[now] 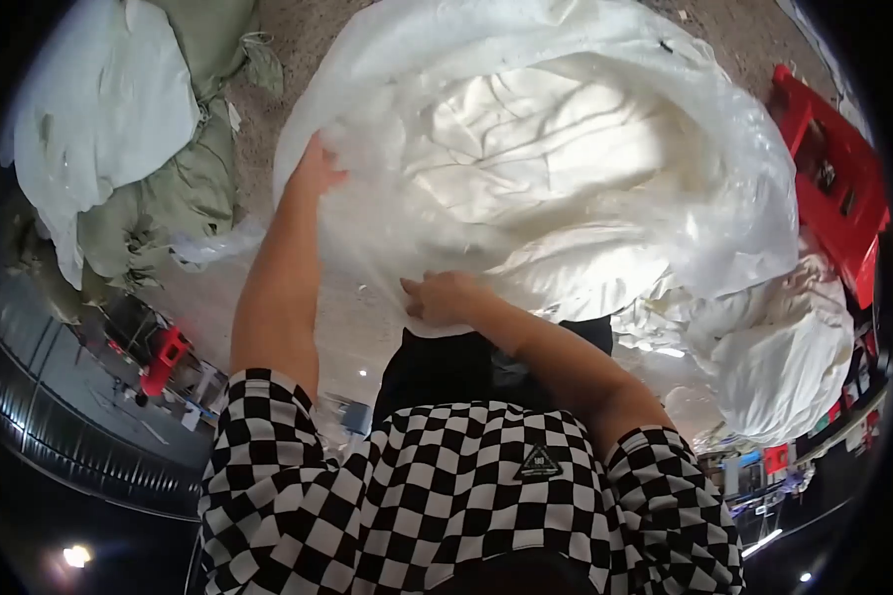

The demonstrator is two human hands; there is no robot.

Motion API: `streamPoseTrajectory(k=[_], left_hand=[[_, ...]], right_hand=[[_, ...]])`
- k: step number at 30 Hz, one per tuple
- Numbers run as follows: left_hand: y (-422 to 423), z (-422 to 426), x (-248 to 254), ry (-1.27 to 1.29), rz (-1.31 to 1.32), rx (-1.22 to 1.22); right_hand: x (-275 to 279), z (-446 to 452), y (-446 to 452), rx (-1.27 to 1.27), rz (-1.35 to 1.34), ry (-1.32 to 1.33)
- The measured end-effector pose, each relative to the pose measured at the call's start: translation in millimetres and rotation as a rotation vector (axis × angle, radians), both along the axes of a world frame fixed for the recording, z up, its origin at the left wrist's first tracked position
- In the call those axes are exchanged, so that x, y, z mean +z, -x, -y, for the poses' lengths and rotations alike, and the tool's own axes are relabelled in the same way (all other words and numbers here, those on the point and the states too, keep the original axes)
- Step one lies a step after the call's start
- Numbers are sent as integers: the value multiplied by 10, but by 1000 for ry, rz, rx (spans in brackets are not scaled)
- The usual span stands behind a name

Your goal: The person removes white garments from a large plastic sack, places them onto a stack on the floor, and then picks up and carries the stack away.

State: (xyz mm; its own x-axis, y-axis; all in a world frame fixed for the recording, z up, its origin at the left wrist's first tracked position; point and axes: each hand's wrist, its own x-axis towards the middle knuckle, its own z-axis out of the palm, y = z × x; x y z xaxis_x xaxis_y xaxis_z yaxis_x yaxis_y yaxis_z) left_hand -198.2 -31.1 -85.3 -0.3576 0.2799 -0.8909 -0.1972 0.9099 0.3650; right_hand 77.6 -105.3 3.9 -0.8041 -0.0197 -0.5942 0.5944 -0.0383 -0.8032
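Observation:
A large translucent plastic bag (367, 218) lies wide open in front of me, with creamy white fabric (556, 139) heaped inside. At the bag's left side is my left hand (318, 169), its visible fingers apart against the plastic. Some of its fingertips are hidden in the film. My right hand (448, 299) is bent across my body at the bag's near edge, fingers curled on the plastic just below the fabric.
Green sacks (184, 188) and a white plastic sheet (109, 109) lie at the left. A red plastic object (843, 188) stands at the right, above another bundle of white fabric (784, 357). Rough floor (303, 40) shows at the top.

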Motion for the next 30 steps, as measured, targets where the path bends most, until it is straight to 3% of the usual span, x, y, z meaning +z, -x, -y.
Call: streamPoseTrajectory(k=[2, 4, 5, 7, 8, 9, 10, 11, 12, 13, 14, 15, 16, 19, 21, 24, 26, 27, 30], left_hand=[[222, -2, 36, 37, -93, -132], [318, -45, 181, 191, -59, 35], [275, -26, 232, 229, -104, -140], [268, 53, 190, 203, -230, -619], [218, 85, 176, 186, -289, -860], [-56, 92, 222, 227, -717, -1198], [-214, 64, 234, 209, -606, -1320], [-364, 62, 229, 186, -490, -1438], [-564, 207, 153, -296, -587, -1371], [-796, 361, 107, -767, -668, -1251], [-1025, 230, 243, -887, -568, -1348], [-1204, 309, 229, -868, -633, -1394], [-1192, 484, 170, -689, -487, -1404], [-1298, 926, 96, -146, -120, -1289], [-1235, 1108, 119, 247, -3, -1083], [-1373, 1472, -372, -99, -132, -613], [-1538, 1387, -395, -34, -353, -503], [-1658, 1325, -376, 1, -467, -441], [-2028, 1151, 239, -393, -539, -553]], right_hand=[[52, -35, 173, -64, -23, 25], [58, -295, 280, 18, -35, 80], [-33, -436, 395, 57, -39, 109], [-537, -688, 348, -350, -87, 47], [-613, -1079, 386, -417, -50, 7], [-689, -1472, 426, -486, -13, -31], [-1148, -1653, 467, -539, -61, -378], [-1144, -2060, 598, -421, 42, -533], [-1150, -2439, 753, -332, 13, -515], [-1264, -2610, 918, -452, -197, -730], [-1041, -2777, 1018, -518, -303, -871], [-864, -2899, 1151, -502, -286, -703], [-769, -2983, 1304, -480, -266, -543], [-669, -3029, 1380, -169, 34, -420], [-1061, -2814, 1329, 338, 130, -212], [-982, -2091, 473, 166, 133, -130], [-821, -1703, 112, 8, 219, -185], [-797, -1491, -95, -165, 259, -87], [-437, -1069, -416, -552, 489, 117]])
